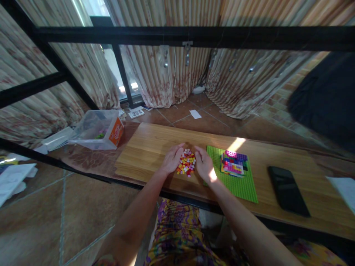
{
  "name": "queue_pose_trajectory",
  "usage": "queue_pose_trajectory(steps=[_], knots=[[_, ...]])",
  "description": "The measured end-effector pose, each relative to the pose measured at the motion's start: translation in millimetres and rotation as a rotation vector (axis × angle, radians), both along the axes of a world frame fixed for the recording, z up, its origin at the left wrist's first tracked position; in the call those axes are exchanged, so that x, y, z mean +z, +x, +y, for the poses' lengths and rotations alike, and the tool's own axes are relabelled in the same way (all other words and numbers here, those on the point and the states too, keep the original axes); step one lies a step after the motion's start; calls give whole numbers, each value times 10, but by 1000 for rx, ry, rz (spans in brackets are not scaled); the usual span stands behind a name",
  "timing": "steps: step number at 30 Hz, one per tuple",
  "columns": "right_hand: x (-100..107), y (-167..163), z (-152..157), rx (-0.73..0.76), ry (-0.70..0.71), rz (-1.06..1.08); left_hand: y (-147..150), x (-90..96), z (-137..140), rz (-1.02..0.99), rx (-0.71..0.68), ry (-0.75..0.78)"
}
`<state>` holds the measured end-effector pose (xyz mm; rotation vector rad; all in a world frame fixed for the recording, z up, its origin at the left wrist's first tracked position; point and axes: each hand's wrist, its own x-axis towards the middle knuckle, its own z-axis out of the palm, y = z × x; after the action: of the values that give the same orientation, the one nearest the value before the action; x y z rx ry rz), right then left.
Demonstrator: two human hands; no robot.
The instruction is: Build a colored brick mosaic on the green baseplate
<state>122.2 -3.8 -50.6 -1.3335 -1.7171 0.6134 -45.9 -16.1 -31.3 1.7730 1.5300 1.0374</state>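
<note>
A pile of small toy bricks [187, 162] in red, orange, yellow, pink and white lies on the wooden board [146, 147]. Along the pile's left side rests my left hand [172, 159], its fingers stretched out. My right hand [204, 162] curves along the right side, fingers extended, so the two palms flank the bricks. Just right of that hand, a green baseplate [241, 190] lies flat and carries a block built of multicoloured bricks [234, 163]. The surfaces under my palms are hidden.
A clear plastic box [91, 142] with an orange label and a few bricks inside stands at the left. Toward the right lies a black phone [288, 190]. A dark metal bar [177, 36] crosses above, before striped curtains [155, 74]. Papers [195, 114] lie on the tiled floor.
</note>
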Motion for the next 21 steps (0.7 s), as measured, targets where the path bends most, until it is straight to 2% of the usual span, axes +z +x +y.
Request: queue_pose_trajectory(steps=[3, 5, 13, 21], knots=[[28, 67, 173, 52, -7, -186, -58, -39, -28, -40, 121, 3], [58, 63, 272, 111, -12, -260, -64, -51, -32, -33, 152, 4], [117, -3, 382, 318, 15, -331, 65, 3, 37, 74, -13, -29], [70, -17, 291, 304, 24, -320, 97, -33, -15, 71, -81, 0]])
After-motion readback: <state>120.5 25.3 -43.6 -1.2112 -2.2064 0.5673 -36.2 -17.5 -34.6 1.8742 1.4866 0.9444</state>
